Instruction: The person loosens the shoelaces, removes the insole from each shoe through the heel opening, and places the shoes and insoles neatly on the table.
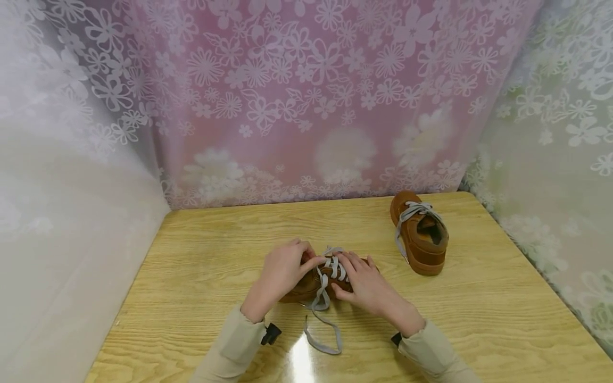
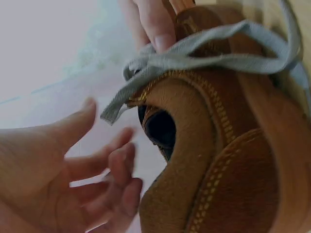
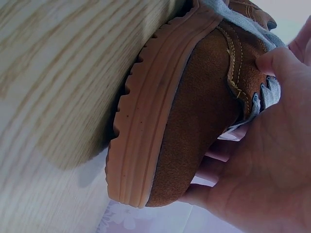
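Brown shoe point(image 1: 301, 291) rests on the worktop point(image 1: 210, 255), fingers of the right hand point(image 1: 369, 287) gripping it near the toe, those of the left hand point(image 1: 281, 268) spread beside its opening. Grey lace point(image 1: 330, 351) spills in front; a 2nd shoe point(image 1: 414, 240) sits farther back, right, near a floral curtain point(image 1: 306, 106).

Upright brown shoe point(image 2: 233, 170), toe rightward, grey laces point(image 2: 214, 63) loose

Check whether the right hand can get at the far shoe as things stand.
Probably yes: nothing stands on the tabletop between the right hand and the far shoe. That hand does hold the near shoe, though, so it would likely have to let go first.
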The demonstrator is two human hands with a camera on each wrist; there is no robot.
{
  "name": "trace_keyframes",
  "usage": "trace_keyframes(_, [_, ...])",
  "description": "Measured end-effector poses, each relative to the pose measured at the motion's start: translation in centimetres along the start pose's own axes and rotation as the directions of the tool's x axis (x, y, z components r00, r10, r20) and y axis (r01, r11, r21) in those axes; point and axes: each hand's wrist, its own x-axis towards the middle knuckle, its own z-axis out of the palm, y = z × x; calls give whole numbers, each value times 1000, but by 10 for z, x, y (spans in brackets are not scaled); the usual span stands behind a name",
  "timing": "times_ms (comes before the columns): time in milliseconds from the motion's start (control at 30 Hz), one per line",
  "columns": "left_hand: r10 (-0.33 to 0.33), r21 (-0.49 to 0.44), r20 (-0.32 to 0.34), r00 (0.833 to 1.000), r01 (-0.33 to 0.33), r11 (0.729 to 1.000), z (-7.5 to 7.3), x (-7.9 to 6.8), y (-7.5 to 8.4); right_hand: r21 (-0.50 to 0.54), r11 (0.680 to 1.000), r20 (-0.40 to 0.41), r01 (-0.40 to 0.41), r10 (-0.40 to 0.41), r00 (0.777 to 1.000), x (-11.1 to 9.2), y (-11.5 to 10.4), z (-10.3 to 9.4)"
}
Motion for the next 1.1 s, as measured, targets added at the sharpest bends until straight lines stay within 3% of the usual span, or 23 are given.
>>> trace_keyframes(100, [40, -27, 59, 997, -39, 999, 4, -5, -1, -14, 1000, -16, 6, -7, 1000, 0, 1, 0])
trace_keyframes(200, [72, -63, 43, 996, -69, 996, 8, -4, -2, -29, 999, -25, 14, -14, 1000, 1, 2, 0])
trace_keyframes(267, [53, -89, 4, 999, -53, 995, 6, 1, -2, -26, 1000, -25, 16, -16, 1000, 1, 1, 1])
trace_keyframes(367, [-33, -152, -103, 994, 17, 988, 0, 13, -3, -12, 1000, -15, 11, -11, 1000, 1, 0, 1])
trace_keyframes(467, [-126, -251, -229, 965, 67, 966, -8, 26, -2, 5, 1000, -5, 0, 0, 1000, 1, 0, 2])
trace_keyframes(533, [-142, -297, -274, 951, 56, 953, -11, 31, -2, 15, 1000, -3, -1, 1, 1000, 1, 0, 2])
trace_keyframes(600, [-128, -287, -242, 962, 55, 956, -11, 33, 0, 19, 1000, 0, -3, 3, 1000, 0, 0, 3])
trace_keyframes(700, [-94, -212, -102, 990, 71, 975, -5, 29, 1, 14, 1000, -1, -1, 1, 1000, 0, 0, 2])
trace_keyframes(767, [-69, -151, -18, 997, 66, 986, -1, 23, 1, 11, 1000, -3, 1, -1, 1000, -1, 0, 2])
trace_keyframes(900, [-14, -150, 89, 996, 28, 988, 4, 11, -1, 10, 1000, -13, 9, -9, 1000, 0, 0, 2])
trace_keyframes(1033, [27, -196, 148, 989, 2, 981, 5, 5, -5, 5, 1000, -27, 15, -15, 1000, 0, 0, 3])
trace_keyframes(1100, [26, -202, 144, 989, 4, 979, 4, 8, -7, 5, 1000, -30, 16, -16, 999, 0, 0, 3])
